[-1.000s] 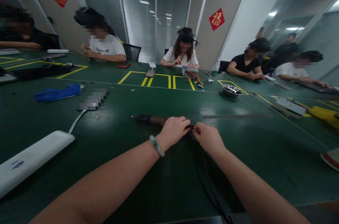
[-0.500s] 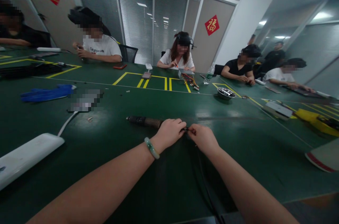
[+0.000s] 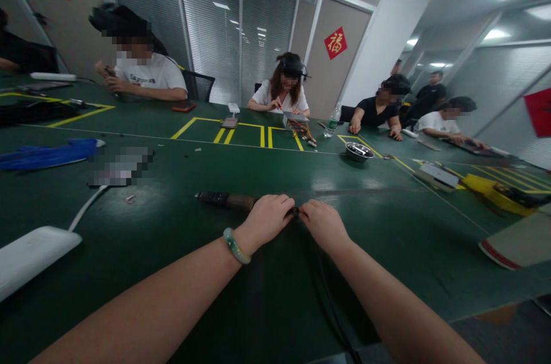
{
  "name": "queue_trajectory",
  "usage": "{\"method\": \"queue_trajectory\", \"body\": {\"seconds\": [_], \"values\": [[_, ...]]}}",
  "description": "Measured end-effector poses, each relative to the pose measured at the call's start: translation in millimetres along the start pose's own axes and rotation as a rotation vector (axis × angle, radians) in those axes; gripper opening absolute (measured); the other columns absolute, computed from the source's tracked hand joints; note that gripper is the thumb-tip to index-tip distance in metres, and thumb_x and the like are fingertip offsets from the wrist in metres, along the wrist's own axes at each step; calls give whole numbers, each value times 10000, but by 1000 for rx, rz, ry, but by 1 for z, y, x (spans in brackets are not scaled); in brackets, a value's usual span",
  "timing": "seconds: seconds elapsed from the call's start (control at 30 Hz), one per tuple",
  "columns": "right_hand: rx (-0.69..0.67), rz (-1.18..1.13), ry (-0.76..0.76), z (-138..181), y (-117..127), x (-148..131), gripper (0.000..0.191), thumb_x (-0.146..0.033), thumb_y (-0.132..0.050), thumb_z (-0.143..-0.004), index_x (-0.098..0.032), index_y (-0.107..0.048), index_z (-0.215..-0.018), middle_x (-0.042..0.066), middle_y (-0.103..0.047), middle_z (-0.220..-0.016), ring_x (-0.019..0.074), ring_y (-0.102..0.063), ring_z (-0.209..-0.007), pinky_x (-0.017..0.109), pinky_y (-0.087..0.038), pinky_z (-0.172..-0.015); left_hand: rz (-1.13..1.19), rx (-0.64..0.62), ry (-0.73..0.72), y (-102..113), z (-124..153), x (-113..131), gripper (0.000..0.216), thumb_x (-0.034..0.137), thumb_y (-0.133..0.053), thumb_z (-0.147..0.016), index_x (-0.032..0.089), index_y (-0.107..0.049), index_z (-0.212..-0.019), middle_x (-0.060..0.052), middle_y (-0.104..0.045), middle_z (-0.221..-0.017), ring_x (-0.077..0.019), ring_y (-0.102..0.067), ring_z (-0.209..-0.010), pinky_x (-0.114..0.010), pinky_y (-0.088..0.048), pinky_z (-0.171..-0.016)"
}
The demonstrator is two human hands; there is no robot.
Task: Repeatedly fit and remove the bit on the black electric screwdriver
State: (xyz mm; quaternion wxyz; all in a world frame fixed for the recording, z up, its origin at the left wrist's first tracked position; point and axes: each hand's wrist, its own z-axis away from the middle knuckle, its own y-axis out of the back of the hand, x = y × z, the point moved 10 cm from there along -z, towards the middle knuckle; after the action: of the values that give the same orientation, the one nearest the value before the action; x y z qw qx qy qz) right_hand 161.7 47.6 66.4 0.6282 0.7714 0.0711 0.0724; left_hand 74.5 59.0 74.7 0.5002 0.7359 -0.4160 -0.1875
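My left hand [image 3: 267, 218] is closed around the right end of a dark cylindrical tool [image 3: 224, 200] that lies on the green table [image 3: 181, 272]. A green bangle sits on that wrist. My right hand [image 3: 323, 225] is closed in a pinch right beside it, fingertips meeting the left hand's at a small dark part between them. A black cable [image 3: 333, 301] runs from there toward me under my right forearm.
A white power strip [image 3: 30, 255] with cord lies at the left, blue gloves [image 3: 47, 154] farther back. A metal bowl [image 3: 359, 151], a water bottle [image 3: 330, 121] and yellow floor-tape marks lie beyond. Several people sit working around the table's far side.
The camera has swung rightward, so everything has slid left in view. Both hands stay together on the tool, with the fingertips drawn slightly closer.
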Motion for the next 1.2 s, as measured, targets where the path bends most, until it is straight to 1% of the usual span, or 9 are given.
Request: {"method": "queue_trajectory", "body": {"seconds": [0.23,0.33,0.43,0.53,0.63,0.73,0.97,1.07,1.2], "values": [[-22,58,54,-8,-7,-5,194,-227,-436,-964,-205,-611,-1046,86,-635,-1181,186,-616,-1012,281,-445,-859,20,4,0,-3,1,-2,135,237,-635,-851,196,-560,-955,-32,-631,-979,-205,-607,-935,-357,-466,-864],[-93,43,19,-11,-16,0,182,-237,-429,-968,-187,-556,-1089,89,-684,-1025,194,-658,-886,282,-461,-765,33,34,-8,1,2,0,245,227,-643,-842,196,-541,-1063,-48,-637,-1077,-219,-590,-1071,-406,-415,-1002],[-108,49,10,-15,-18,1,154,-244,-422,-972,-187,-531,-1066,84,-679,-993,193,-653,-893,272,-447,-756,37,91,-51,10,4,5,403,239,-638,-843,180,-482,-1209,-89,-584,-1259,-243,-444,-1308,-458,-269,-1144],[-111,57,-25,-22,-20,14,138,-270,-432,-971,-199,-520,-1051,79,-660,-1058,184,-622,-993,261,-428,-813,41,111,-100,16,8,8,475,246,-615,-854,170,-434,-1287,-102,-512,-1373,-242,-306,-1407,-464,-195,-1186],[-120,83,-149,-23,-18,55,141,-310,-467,-956,-200,-536,-1010,74,-663,-1037,192,-622,-984,267,-424,-803,42,118,-101,19,12,2,486,262,-589,-868,177,-423,-1317,-96,-460,-1432,-245,-234,-1439,-477,-167,-1197],[-122,120,-331,0,-8,118,144,-311,-476,-942,-193,-554,-969,75,-674,-959,209,-641,-917,281,-424,-740,47,105,-84,16,13,-5,493,321,-553,-896,187,-413,-1349,-90,-409,-1478,-246,-193,-1452,-491,-163,-1196],[-140,218,-852,147,14,266,273,-385,-397,-930,-183,-581,-927,112,-679,-900,261,-663,-795,310,-406,-568,132,-57,-49,-14,13,-11,692,585,-432,-919,199,-288,-1474,-89,-247,-1565,-250,-135,-1464,-465,-153,-1193],[-140,230,-977,197,11,297,342,-423,-362,-925,-179,-600,-901,146,-681,-876,302,-672,-784,348,-428,-547,202,-141,-28,-24,15,-12,806,668,-354,-908,185,-155,-1522,-99,-108,-1593,-259,-79,-1469,-443,-158,-1186],[-98,216,-1031,223,6,313,348,-412,-355,-913,-192,-618,-852,173,-683,-837,344,-679,-768,408,-472,-556,229,-304,-55,-39,21,-5,756,672,-249,-930,202,-194,-1520,-79,-135,-1587,-265,-87,-1467,-452,-138,-1179]]}}
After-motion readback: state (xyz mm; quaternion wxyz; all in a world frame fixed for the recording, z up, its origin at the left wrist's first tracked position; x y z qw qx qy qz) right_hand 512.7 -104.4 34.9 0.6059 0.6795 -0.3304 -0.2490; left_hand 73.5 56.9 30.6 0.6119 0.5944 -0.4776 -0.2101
